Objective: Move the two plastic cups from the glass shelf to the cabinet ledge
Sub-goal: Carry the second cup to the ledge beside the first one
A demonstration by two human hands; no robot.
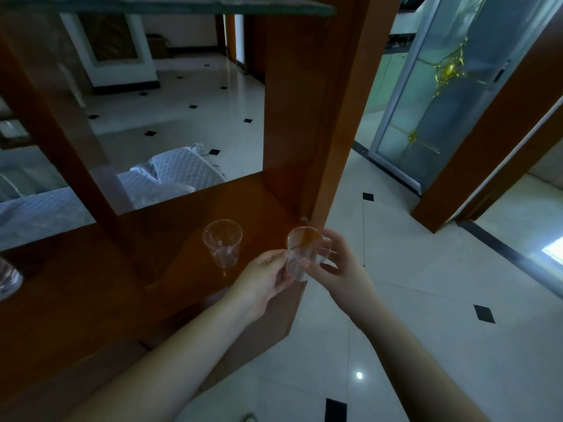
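Observation:
One clear plastic cup [223, 242] stands upright on the brown wooden cabinet ledge [158, 239], free of both hands. A second clear plastic cup [301, 249] is held near the ledge's right corner, beside the wooden post. My left hand [264, 278] pinches its left side and my right hand [335, 263] wraps its right side. I cannot tell whether its base touches the ledge. The glass shelf [170, 7] runs across the top of the view, above the ledge.
A wooden upright post [344, 117] rises just behind the held cup. Another glass object [9, 277] sits at the far left edge. White tiled floor [426, 300] lies to the right, with a glass door [441, 86] beyond.

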